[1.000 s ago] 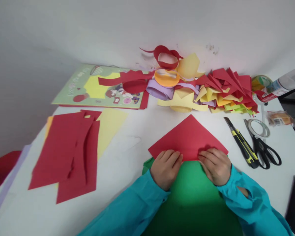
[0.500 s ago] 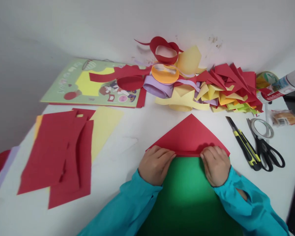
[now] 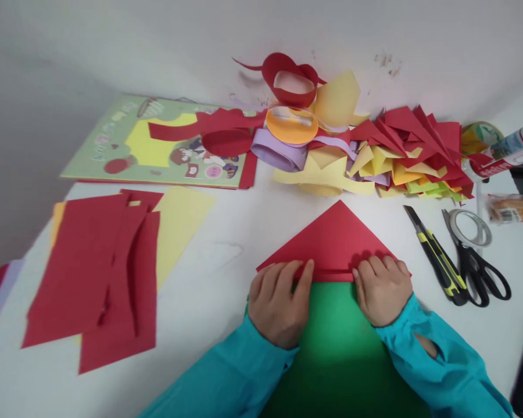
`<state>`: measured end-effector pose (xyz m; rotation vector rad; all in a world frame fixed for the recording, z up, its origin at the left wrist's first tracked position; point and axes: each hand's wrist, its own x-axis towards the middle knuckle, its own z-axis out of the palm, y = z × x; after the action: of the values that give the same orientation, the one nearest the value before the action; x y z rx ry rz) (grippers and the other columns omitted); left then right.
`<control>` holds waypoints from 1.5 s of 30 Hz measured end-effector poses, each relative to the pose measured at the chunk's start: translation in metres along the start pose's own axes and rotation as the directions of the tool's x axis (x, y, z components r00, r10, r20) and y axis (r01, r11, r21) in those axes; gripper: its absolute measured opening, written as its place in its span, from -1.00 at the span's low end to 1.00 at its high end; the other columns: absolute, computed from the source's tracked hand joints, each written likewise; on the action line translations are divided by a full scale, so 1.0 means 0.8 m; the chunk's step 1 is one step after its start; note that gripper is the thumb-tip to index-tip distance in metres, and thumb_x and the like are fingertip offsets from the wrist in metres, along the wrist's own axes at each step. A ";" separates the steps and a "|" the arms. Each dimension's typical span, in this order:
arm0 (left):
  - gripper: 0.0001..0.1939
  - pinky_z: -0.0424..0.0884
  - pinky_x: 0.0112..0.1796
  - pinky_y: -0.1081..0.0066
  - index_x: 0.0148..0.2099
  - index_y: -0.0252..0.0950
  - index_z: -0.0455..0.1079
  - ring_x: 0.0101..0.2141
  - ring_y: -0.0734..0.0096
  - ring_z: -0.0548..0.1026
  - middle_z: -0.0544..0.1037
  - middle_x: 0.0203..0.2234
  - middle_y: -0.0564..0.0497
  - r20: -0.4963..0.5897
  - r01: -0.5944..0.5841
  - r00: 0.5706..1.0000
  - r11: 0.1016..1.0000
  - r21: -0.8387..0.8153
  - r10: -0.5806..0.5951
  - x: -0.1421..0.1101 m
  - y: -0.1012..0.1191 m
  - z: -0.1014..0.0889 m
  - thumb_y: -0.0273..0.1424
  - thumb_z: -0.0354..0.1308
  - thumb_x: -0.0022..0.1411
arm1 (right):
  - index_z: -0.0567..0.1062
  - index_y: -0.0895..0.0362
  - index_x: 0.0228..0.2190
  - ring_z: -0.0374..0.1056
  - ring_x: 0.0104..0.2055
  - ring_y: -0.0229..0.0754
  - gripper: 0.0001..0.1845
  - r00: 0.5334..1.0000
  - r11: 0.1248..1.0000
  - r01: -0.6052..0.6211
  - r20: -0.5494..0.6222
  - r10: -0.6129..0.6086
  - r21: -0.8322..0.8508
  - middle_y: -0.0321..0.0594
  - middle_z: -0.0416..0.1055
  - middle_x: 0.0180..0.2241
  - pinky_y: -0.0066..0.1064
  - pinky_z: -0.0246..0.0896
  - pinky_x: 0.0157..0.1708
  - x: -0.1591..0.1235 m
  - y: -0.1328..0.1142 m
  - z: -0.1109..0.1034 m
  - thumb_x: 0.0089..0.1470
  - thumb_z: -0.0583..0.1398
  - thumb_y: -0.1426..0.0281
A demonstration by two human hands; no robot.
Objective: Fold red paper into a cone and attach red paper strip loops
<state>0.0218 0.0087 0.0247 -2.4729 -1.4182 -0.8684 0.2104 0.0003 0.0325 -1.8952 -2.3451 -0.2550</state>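
Observation:
A red sheet of paper [image 3: 331,241], folded into a triangle, lies with its peak pointing away from me. A narrow folded strip runs along its near edge. My left hand [image 3: 280,302] rests on the left part of that strip, fingers stretched over the paper and thumb apart from them. On the right part, my right hand [image 3: 382,290] has its fingers curled and closed on the folded edge; its fingertips are partly hidden. Below the paper, between my forearms, is a smooth green surface [image 3: 337,342].
Red sheets [image 3: 78,261] and a pale yellow sheet [image 3: 181,223] lie left. Behind are a green illustrated board [image 3: 108,139], paper rings [image 3: 283,157] and folded pieces [image 3: 412,136]. A utility knife [image 3: 440,261], scissors [image 3: 479,276] and a tape roll [image 3: 483,226] lie right.
My left hand has gone from a pinch on the strip to fingers laid out with the thumb apart. My right hand stays at the edge. The view has shifted slightly.

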 end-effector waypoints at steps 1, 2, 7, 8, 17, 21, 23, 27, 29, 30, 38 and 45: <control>-0.70 0.33 -0.20 0.16 -0.10 -0.37 0.41 -0.21 0.16 0.42 0.53 -0.28 -0.15 -0.012 -0.037 0.999 0.999 0.022 0.037 -0.003 0.008 -0.002 -0.59 0.06 0.08 | 0.35 0.11 -0.61 0.07 -0.43 -0.14 -0.71 1.000 1.000 0.005 0.003 -0.005 0.002 -0.20 0.29 -0.57 -0.28 -0.16 -0.38 0.000 0.000 -0.001 0.08 0.03 0.31; -0.69 0.30 -0.12 0.15 -0.09 -0.37 0.41 -0.15 0.16 0.40 0.52 -0.21 -0.15 -0.003 -0.080 0.997 0.997 0.010 0.080 -0.006 0.016 -0.003 -0.60 0.04 0.09 | 0.35 0.11 -0.61 0.07 -0.43 -0.14 -0.71 1.000 1.000 0.010 0.004 -0.010 0.004 -0.20 0.29 -0.57 -0.28 -0.16 -0.37 0.001 0.000 -0.001 0.08 0.03 0.31; -0.65 0.13 0.05 0.14 -0.03 -0.46 0.36 -0.02 0.15 0.32 0.45 -0.06 -0.16 0.172 -0.082 0.981 0.994 -0.075 0.094 -0.023 0.048 -0.003 -0.40 0.06 0.15 | 0.35 0.12 -0.61 0.06 -0.43 -0.14 -0.72 1.000 1.000 0.023 0.016 -0.023 0.012 -0.20 0.28 -0.57 -0.28 -0.14 -0.36 0.000 0.000 -0.004 0.08 0.03 0.33; -0.63 0.09 0.08 0.12 -0.02 -0.46 0.35 0.00 0.14 0.31 0.43 -0.04 -0.16 0.194 -0.060 0.978 0.995 -0.079 0.075 -0.025 0.050 -0.001 -0.37 0.07 0.15 | 0.35 0.12 -0.60 0.07 -0.43 -0.14 -0.71 1.000 1.000 0.024 0.019 -0.025 0.014 -0.20 0.28 -0.57 -0.28 -0.14 -0.35 0.000 0.000 -0.004 0.09 0.03 0.32; -0.52 -0.09 0.11 -0.05 0.05 -0.49 0.27 0.08 0.03 0.21 0.34 0.05 -0.22 0.304 0.009 0.952 0.990 -0.143 0.035 -0.027 0.048 0.006 -0.29 0.02 0.16 | 0.33 0.13 -0.62 0.09 -0.44 -0.15 -0.73 1.000 1.000 -0.004 0.021 0.004 0.005 -0.20 0.26 -0.59 -0.28 -0.08 -0.33 0.000 0.000 -0.004 0.07 0.04 0.37; -0.54 -0.07 0.10 -0.08 0.05 -0.50 0.27 0.06 0.02 0.23 0.34 0.04 -0.23 0.306 -0.002 0.951 0.990 -0.139 0.045 -0.027 0.048 0.007 -0.29 -0.01 0.18 | 0.34 0.14 -0.60 0.10 -0.44 -0.15 -0.76 0.999 0.999 -0.032 -0.001 0.032 0.004 -0.19 0.27 -0.58 -0.28 -0.06 -0.34 -0.001 -0.001 -0.001 0.05 0.04 0.36; -0.54 0.00 0.07 -0.08 0.03 -0.50 0.28 0.05 0.00 0.24 0.35 0.02 -0.26 0.305 -0.002 0.951 0.992 -0.126 0.041 -0.027 0.047 0.007 -0.29 -0.02 0.18 | 0.33 0.13 -0.60 0.10 -0.45 -0.15 -0.77 0.999 0.999 -0.046 -0.029 0.045 -0.007 -0.20 0.27 -0.59 -0.28 -0.07 -0.35 -0.002 -0.002 0.002 0.03 0.05 0.34; -0.54 0.15 0.00 -0.08 0.01 -0.46 0.32 0.01 -0.08 0.27 0.40 -0.06 -0.33 0.277 0.033 0.961 0.995 -0.092 -0.006 -0.027 0.046 0.005 -0.26 0.04 0.13 | 0.31 0.12 -0.61 0.11 -0.45 -0.14 -0.78 0.995 0.997 -0.075 -0.059 0.074 -0.015 -0.21 0.28 -0.58 -0.28 -0.09 -0.37 -0.004 -0.002 0.006 0.00 0.07 0.32; -0.53 0.13 0.00 -0.12 0.02 -0.44 0.32 0.00 -0.10 0.28 0.40 -0.06 -0.32 0.275 0.038 0.961 0.996 -0.084 -0.014 -0.028 0.046 0.004 -0.25 0.06 0.12 | 0.31 0.12 -0.61 0.11 -0.44 -0.14 -0.79 0.995 0.997 -0.072 -0.068 0.071 -0.008 -0.21 0.28 -0.58 -0.28 -0.09 -0.37 -0.005 -0.001 0.007 0.00 0.08 0.32; -0.51 0.11 0.01 -0.13 0.03 -0.44 0.31 0.01 -0.11 0.27 0.39 -0.05 -0.32 0.284 0.040 0.959 0.996 -0.082 -0.015 -0.028 0.047 0.004 -0.24 0.06 0.11 | 0.30 0.12 -0.61 0.11 -0.45 -0.15 -0.79 0.995 0.998 -0.067 -0.073 0.067 -0.005 -0.21 0.28 -0.59 -0.28 -0.09 -0.37 -0.005 -0.001 0.008 -0.01 0.08 0.32; -0.45 0.06 0.02 -0.17 0.07 -0.43 0.27 0.04 -0.17 0.20 0.34 0.00 -0.30 0.343 0.081 0.938 0.993 -0.082 -0.049 -0.032 0.050 0.006 -0.20 0.06 0.10 | 0.30 0.13 -0.61 0.12 -0.47 -0.16 -0.76 0.996 0.998 -0.059 -0.072 0.058 -0.005 -0.22 0.27 -0.61 -0.29 -0.09 -0.38 -0.006 0.003 0.011 0.03 0.06 0.31; -0.47 0.05 0.01 -0.17 0.08 -0.42 0.27 0.04 -0.17 0.20 0.35 0.00 -0.29 0.349 0.060 0.937 0.995 -0.080 -0.029 -0.031 0.048 0.005 -0.22 0.05 0.11 | 0.30 0.13 -0.60 0.14 -0.46 -0.15 -0.76 0.996 0.998 -0.060 -0.071 0.059 -0.017 -0.21 0.28 -0.60 -0.28 -0.09 -0.38 -0.004 0.001 0.010 0.03 0.06 0.30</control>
<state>0.0459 -0.0284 0.0127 -2.7777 -1.5763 -0.5276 0.2120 -0.0012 0.0244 -1.9282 -2.2456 -0.3342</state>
